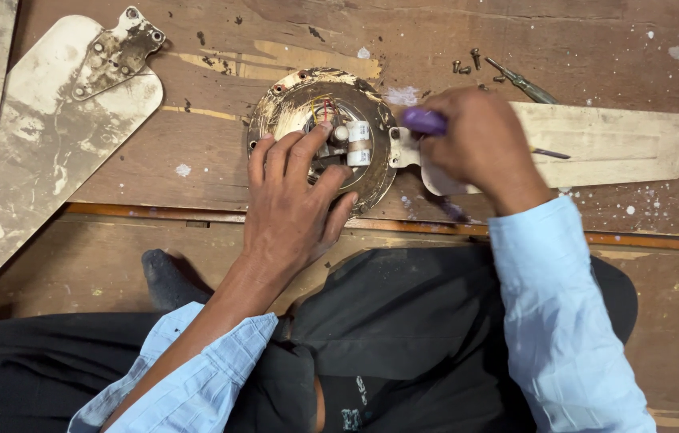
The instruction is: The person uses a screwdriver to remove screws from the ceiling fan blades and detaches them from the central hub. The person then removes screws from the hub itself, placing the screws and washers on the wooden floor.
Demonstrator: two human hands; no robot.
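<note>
Near edge: person sits cross-legged, dark trousers (435,321), light-blue sleeves (564,321), one sock (167,281) showing. Sleeves and legs are cut off by the bottom of the frame.

Left hand (291,204) lies spread on the near side of the fan motor (319,120), fingers draped over its rim and centre, pressing it flat, not clenched. It hides the motor's near half.

Right hand (480,140) is clenched around a purple screwdriver handle (425,121); tip sits at the metal bracket (403,148) where the blade meets the motor. Shaft mostly hidden under the fist.

Motor: round, dirty brass-coloured housing, open top, red and yellow wires and two small white cylinders inside. Sits mid-board on the wooden work surface (219,168), just past its near edge.

Attached blade (612,144), cream and grimy, runs toward the right edge; its root is covered by the right hand.

Far: loose screws (468,64) and a second screwdriver (524,82) near the far edge, its tip hard to make out. Far-left corner: a detached blade (42,152) with rusty bracket (119,52), its lower end cut off at the left.
</note>
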